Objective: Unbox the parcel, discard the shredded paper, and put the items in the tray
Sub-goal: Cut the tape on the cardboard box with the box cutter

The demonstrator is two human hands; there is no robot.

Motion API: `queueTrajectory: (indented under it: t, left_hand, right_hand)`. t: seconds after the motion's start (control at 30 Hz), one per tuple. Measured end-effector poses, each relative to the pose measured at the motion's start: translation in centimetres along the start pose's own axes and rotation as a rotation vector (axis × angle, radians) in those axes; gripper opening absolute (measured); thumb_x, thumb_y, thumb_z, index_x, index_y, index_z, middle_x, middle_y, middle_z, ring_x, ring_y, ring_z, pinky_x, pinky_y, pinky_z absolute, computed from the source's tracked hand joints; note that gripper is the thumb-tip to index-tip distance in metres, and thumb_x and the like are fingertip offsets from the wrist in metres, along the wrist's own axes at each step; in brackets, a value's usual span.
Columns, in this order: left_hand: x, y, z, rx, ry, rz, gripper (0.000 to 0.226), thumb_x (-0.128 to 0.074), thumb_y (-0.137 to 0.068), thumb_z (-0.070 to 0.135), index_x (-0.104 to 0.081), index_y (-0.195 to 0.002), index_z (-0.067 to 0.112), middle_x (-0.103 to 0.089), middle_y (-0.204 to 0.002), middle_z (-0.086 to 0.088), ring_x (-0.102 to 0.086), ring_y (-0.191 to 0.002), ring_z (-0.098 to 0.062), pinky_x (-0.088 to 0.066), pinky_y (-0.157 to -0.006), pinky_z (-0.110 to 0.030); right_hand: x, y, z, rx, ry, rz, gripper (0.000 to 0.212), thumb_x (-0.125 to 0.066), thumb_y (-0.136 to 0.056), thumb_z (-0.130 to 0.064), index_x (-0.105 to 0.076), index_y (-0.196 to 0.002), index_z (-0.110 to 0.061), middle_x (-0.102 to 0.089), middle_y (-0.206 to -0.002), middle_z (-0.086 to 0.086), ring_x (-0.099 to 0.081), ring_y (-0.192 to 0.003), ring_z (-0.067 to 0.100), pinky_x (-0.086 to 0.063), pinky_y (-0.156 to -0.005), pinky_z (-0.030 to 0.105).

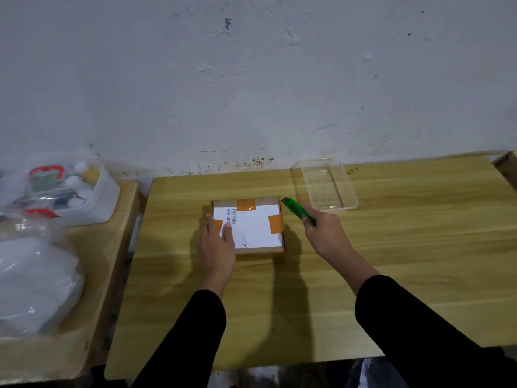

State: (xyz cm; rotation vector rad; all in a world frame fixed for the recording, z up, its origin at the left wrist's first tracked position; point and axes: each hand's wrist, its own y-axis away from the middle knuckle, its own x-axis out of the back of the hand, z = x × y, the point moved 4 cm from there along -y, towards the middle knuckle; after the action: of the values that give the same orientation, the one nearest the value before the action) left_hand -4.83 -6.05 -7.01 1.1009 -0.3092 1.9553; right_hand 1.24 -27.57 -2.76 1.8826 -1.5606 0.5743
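A flat cardboard parcel [251,228] with a white label and orange tape strips lies closed in the middle of the wooden table [391,247]. My left hand [216,245] rests flat on its left edge, fingers spread over the label. My right hand [326,233] is just right of the parcel, gripping a green utility knife [297,210] whose tip points at the parcel's far right corner. A clear plastic tray [324,187] stands behind the knife, near the wall, with nothing visible in it.
On a second wooden table at the left stand a white plastic bin [92,197] holding bagged items and a pile of clear plastic bags [33,281]. A cardboard box corner [507,166] shows at the far right. A grey wall runs behind the tables.
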Motion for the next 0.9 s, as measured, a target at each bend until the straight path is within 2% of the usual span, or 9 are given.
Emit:
queueTrajectory:
  t: [0.23, 0.3, 0.43, 0.7, 0.9]
  left_hand:
    - [-0.2, 1.0, 0.4, 0.045, 0.185, -0.125, 0.060, -0.035, -0.100, 0.029, -0.007, -0.150, 0.014, -0.017, -0.157, -0.008, -0.024, -0.140, -0.027, -0.027, -0.110, -0.037]
    - [-0.7, 1.8, 0.7, 0.103, 0.269, -0.150, 0.065, -0.040, -0.098, 0.031, -0.003, -0.150, 0.018, -0.014, -0.157, -0.007, -0.023, -0.142, -0.029, -0.027, -0.110, -0.040]
    - [-1.5, 3.1, 0.7, 0.121, 0.351, -0.166, 0.078, -0.051, -0.094, 0.035, 0.001, -0.150, 0.020, -0.011, -0.158, -0.004, -0.025, -0.141, -0.028, -0.030, -0.110, -0.042]
    - [-1.9, 2.9, 0.7, 0.141, 0.404, -0.149, 0.077, -0.051, -0.094, 0.032, 0.000, -0.150, 0.021, -0.013, -0.158, -0.005, -0.027, -0.140, -0.028, -0.032, -0.109, -0.042]
    - [-2.0, 2.9, 0.6, 0.134, 0.391, -0.143, 0.077, -0.052, -0.093, 0.033, -0.001, -0.150, 0.021, -0.017, -0.157, -0.005, -0.030, -0.139, -0.028, -0.035, -0.107, -0.042]
  right_hand:
    - [0.0, 1.9, 1.1, -0.030, 0.019, -0.007, 0.041, -0.043, -0.095, -0.015, -0.045, -0.136, -0.013, -0.063, -0.092, 0.015, -0.047, -0.053, 0.013, -0.033, -0.043, 0.020]
    - [0.1, 2.1, 1.0, -0.025, 0.029, 0.001, 0.040, -0.042, -0.095, -0.014, -0.046, -0.134, -0.011, -0.064, -0.092, 0.017, -0.051, -0.056, 0.019, -0.037, -0.045, 0.023]
    - [0.6, 2.3, 0.4, -0.020, 0.029, 0.038, 0.037, -0.041, -0.095, -0.013, -0.049, -0.131, -0.009, -0.064, -0.095, 0.021, -0.062, -0.073, 0.033, -0.051, -0.059, 0.039]
    - [0.6, 2.7, 0.0, -0.004, 0.029, 0.050, 0.037, -0.041, -0.095, -0.014, -0.049, -0.131, -0.011, -0.064, -0.091, 0.020, -0.062, -0.074, 0.035, -0.052, -0.059, 0.040]
    - [0.2, 2.0, 0.0, 0.000, 0.100, 0.019, 0.032, -0.041, -0.094, -0.013, -0.055, -0.123, -0.011, -0.063, -0.088, 0.019, -0.058, -0.070, 0.030, -0.044, -0.055, 0.034]
